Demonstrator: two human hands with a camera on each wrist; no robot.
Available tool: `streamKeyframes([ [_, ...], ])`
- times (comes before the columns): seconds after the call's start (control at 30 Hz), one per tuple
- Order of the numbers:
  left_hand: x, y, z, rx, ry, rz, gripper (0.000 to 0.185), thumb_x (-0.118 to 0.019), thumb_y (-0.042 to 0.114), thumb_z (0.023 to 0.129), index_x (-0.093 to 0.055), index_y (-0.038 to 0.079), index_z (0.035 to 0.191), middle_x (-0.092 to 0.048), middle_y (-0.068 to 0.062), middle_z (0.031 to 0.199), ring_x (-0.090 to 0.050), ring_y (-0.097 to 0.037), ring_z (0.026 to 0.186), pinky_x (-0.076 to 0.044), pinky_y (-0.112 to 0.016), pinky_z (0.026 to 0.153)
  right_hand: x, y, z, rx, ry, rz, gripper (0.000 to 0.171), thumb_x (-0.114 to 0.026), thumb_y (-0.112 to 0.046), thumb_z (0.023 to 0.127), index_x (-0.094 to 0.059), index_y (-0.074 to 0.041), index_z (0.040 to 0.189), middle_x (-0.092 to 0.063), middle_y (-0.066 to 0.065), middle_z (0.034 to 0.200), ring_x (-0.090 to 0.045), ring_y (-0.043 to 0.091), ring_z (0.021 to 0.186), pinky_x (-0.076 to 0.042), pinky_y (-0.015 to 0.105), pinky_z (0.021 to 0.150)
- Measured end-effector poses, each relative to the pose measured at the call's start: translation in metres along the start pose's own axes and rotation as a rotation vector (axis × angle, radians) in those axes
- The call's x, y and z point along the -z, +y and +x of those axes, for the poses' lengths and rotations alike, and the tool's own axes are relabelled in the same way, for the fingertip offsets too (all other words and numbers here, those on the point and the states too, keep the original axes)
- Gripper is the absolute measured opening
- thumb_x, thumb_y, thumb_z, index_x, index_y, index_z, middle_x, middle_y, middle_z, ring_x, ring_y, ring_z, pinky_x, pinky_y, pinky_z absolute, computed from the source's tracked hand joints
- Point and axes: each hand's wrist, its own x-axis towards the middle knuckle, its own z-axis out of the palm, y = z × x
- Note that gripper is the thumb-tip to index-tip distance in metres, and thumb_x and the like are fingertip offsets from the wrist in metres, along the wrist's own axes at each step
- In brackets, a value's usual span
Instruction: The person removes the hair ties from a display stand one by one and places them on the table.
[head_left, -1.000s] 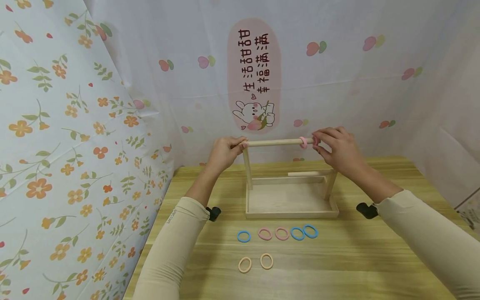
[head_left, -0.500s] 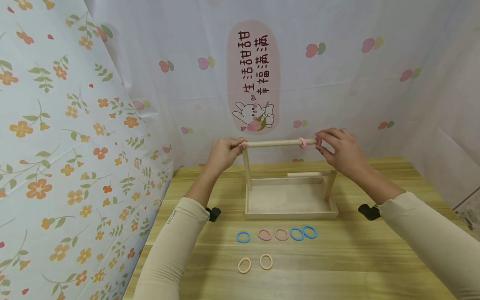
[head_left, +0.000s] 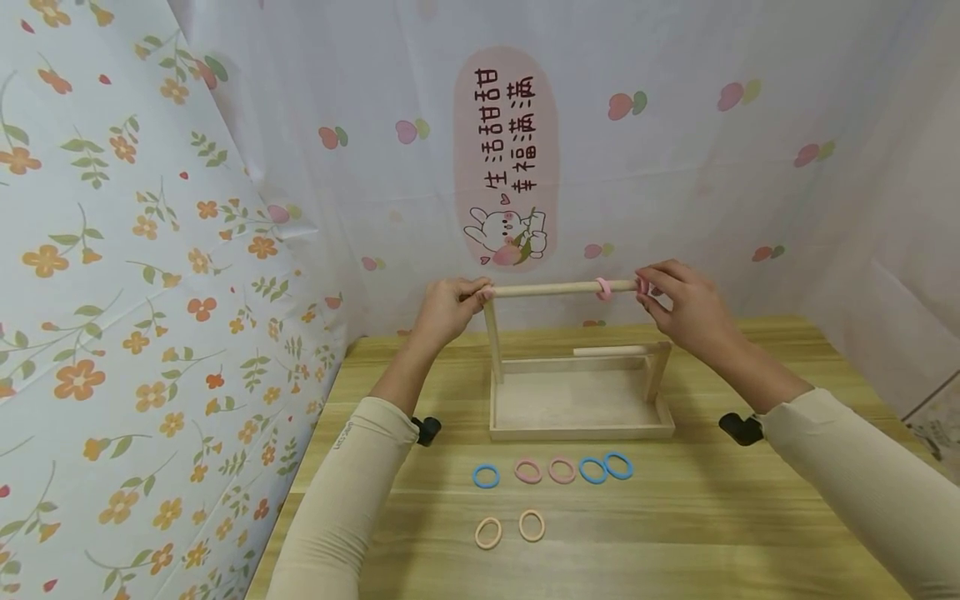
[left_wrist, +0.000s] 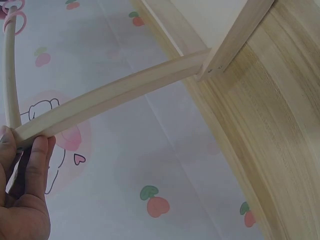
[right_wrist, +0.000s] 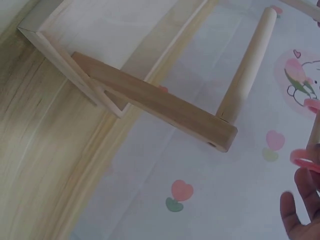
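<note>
Two hands are on the wooden rod (head_left: 558,288) that runs across the top of the wooden stand (head_left: 581,400). The left hand (head_left: 446,308) has its fingers curled round the rod's left end, right where it meets the left upright. The right hand (head_left: 686,308) is at the free right end, pinching a pink hair ring (head_left: 643,286) there, fingers closed on it. Another pink ring (head_left: 603,289) already sits on the rod just left of that one.

Compared with a second ago, not much has moved: the right hand has drifted slightly to the right along with the ring it holds, so the gap between the two pink rings is a bit wider now. The left hand hasn't budged.

The stand sits at the back of the wooden table (head_left: 750,517), with its right upright shorter and a second short dowel (head_left: 609,351) lying at that level. In front of the stand there's a row of loose rings (head_left: 555,470), blue, pink, pink, blue, blue, and two peach rings (head_left: 510,528) nearer the person. All of those lie the same as before.
</note>
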Motion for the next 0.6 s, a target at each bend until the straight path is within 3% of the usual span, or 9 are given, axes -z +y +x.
streamKeyframes([
  [0.2,-0.0001,0.0007,-0.0005,0.004,0.000,-0.010,0.036,-0.072,0.031,0.109,-0.077,0.012,0.138,-0.078,-0.010,0.139,-0.077,-0.031,0.124,-0.066,-0.044,0.096,0.0014,0.0001,-0.0032,-0.022,0.005,0.010,0.041,-0.087,0.010,0.087,-0.077,0.008,0.127,-0.073,0.024,0.115,-0.078,0.036,0.082,-0.065,0.055,0.070],
  [0.37,-0.0005,0.0018,-0.0008,0.011,0.003,-0.019,0.036,-0.072,0.031,0.109,-0.076,0.011,0.139,-0.078,-0.010,0.140,-0.078,-0.030,0.120,-0.065,-0.038,0.088,0.0040,-0.0011,-0.0043,-0.025,0.019,0.029,0.039,-0.085,0.013,0.087,-0.078,0.007,0.125,-0.074,0.022,0.113,-0.077,0.033,0.080,-0.065,0.053,0.068],
  [0.6,-0.0004,0.0014,-0.0009,0.018,0.003,-0.021,0.037,-0.071,0.032,0.108,-0.076,0.012,0.140,-0.077,-0.010,0.141,-0.078,-0.029,0.120,-0.067,-0.038,0.089,0.0081,-0.0014,-0.0063,-0.036,0.023,0.022,0.031,-0.085,0.011,0.088,-0.080,0.005,0.118,-0.072,0.019,0.106,-0.077,0.029,0.078,-0.060,0.030,0.068],
])
